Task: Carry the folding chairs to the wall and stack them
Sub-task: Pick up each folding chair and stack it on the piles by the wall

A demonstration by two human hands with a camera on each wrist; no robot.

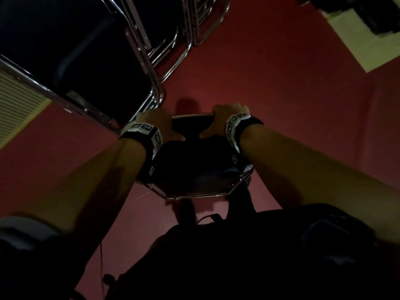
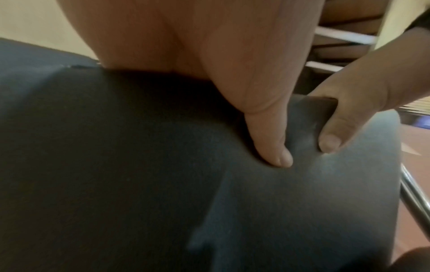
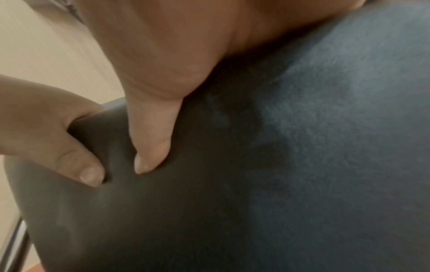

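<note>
A black padded folding chair (image 1: pixel 194 169) with a chrome frame hangs in front of me over the red floor. My left hand (image 1: pixel 161 126) grips the left part of its far edge, and my right hand (image 1: pixel 220 120) grips the right part. The left wrist view shows my left thumb (image 2: pixel 267 132) pressing into the dark pad (image 2: pixel 139 174), with the right hand (image 2: pixel 344 114) curled over the same edge. The right wrist view mirrors this: the right thumb (image 3: pixel 153 132) on the pad (image 3: pixel 291 165) and the left hand (image 3: pixel 51 132) beside it. The fingers behind the edge are hidden.
Other black folding chairs (image 1: pixel 91 50) with chrome tube frames (image 1: pixel 173 53) stand close at the upper left. A slatted pale panel (image 1: pixel 17 100) is at the far left, a cream wall base (image 1: pixel 368 46) at the upper right. Red floor (image 1: pixel 281 94) lies ahead and right.
</note>
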